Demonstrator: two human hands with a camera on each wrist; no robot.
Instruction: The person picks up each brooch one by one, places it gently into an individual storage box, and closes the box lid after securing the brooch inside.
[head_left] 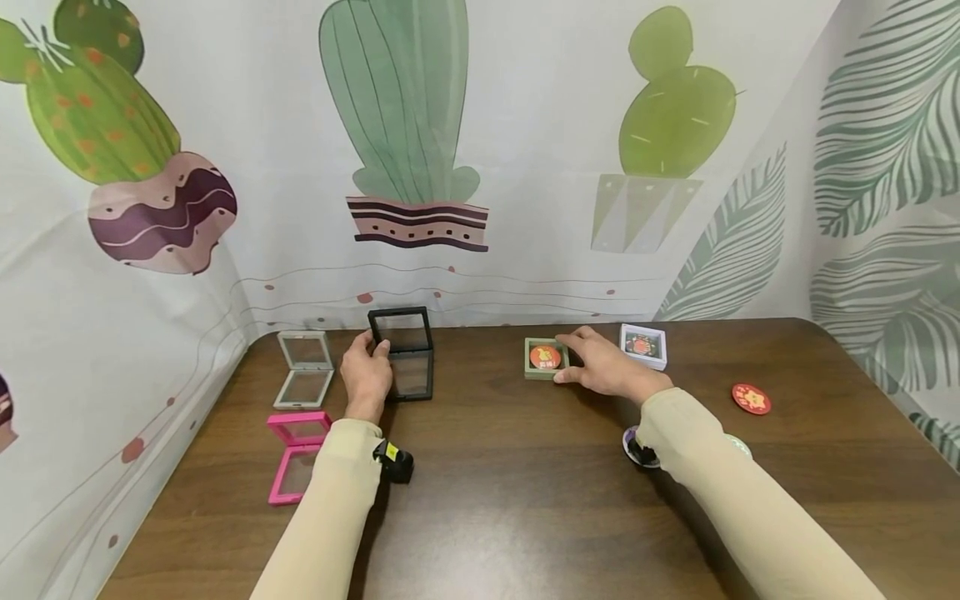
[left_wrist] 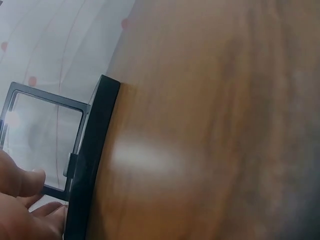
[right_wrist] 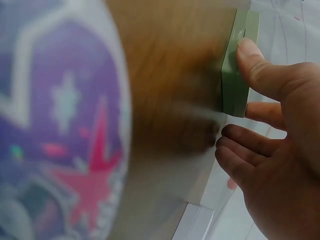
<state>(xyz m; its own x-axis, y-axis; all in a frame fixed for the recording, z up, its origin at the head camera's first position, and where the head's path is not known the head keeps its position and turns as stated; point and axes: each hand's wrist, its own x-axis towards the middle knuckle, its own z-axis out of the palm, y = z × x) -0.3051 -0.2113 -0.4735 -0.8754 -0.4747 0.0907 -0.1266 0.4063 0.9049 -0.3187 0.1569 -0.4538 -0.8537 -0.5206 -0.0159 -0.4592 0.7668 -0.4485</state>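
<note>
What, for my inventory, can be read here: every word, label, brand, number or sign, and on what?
None legible.
Orange disc in the green frame: marks too small.
Red disc: marks too small.
Disc in the white frame: too small.
Yellow wrist label: too small.
Purple disc: blurred.

The brown table [head_left: 495, 500] bears five square frames [head_left: 411, 351] — three open — and three discs [head_left: 752, 398].

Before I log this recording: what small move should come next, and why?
Probably the right hand should let go of the green case: it looks shut with the orange disc inside, while the left hand grips the black case, open and without a disc.
</note>
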